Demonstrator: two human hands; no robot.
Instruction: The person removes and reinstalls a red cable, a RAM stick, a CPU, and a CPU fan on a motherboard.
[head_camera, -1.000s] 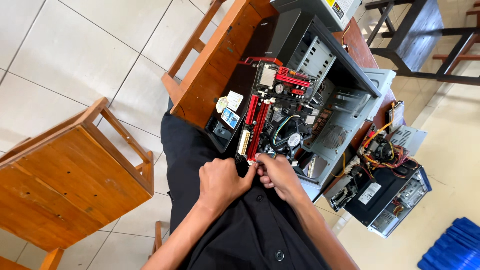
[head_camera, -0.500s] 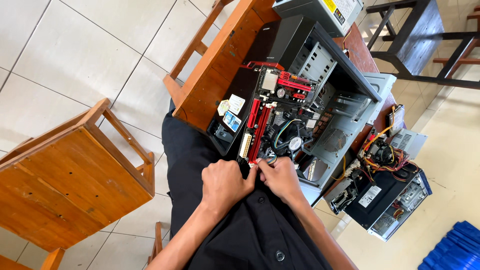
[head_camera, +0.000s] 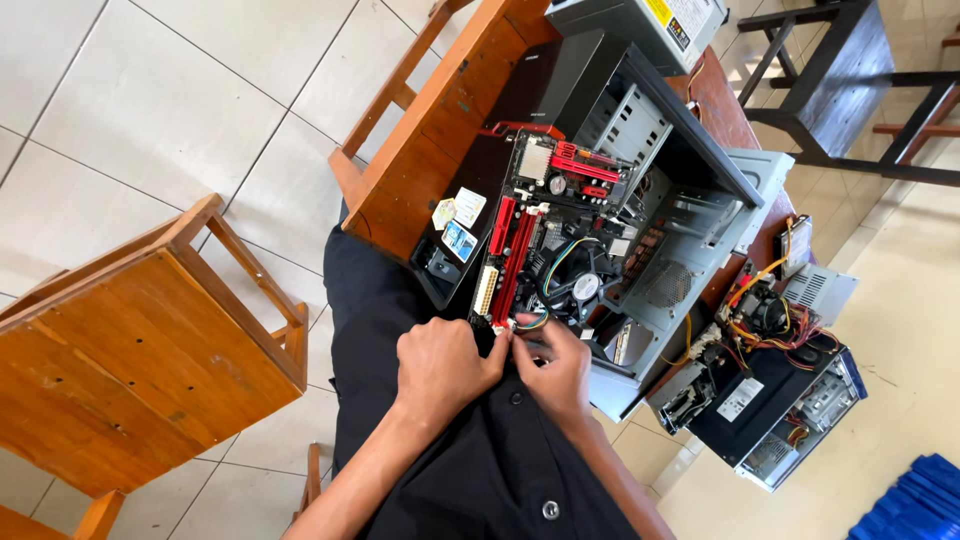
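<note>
Hands (head_camera: 500, 365) closer together, fingertips hidden

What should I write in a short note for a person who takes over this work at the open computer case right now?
Left hand: closed into a loose fist at the near corner of the black motherboard with red slots; fingertips pinch something small, too hidden to name.
Right hand: fingers at the same corner, touching the left hand.
The board lies inside the open grey metal computer case, on the brown wooden desk. Its black cooler fan is mounted.
Done or left: cannot tell from this view.
</note>
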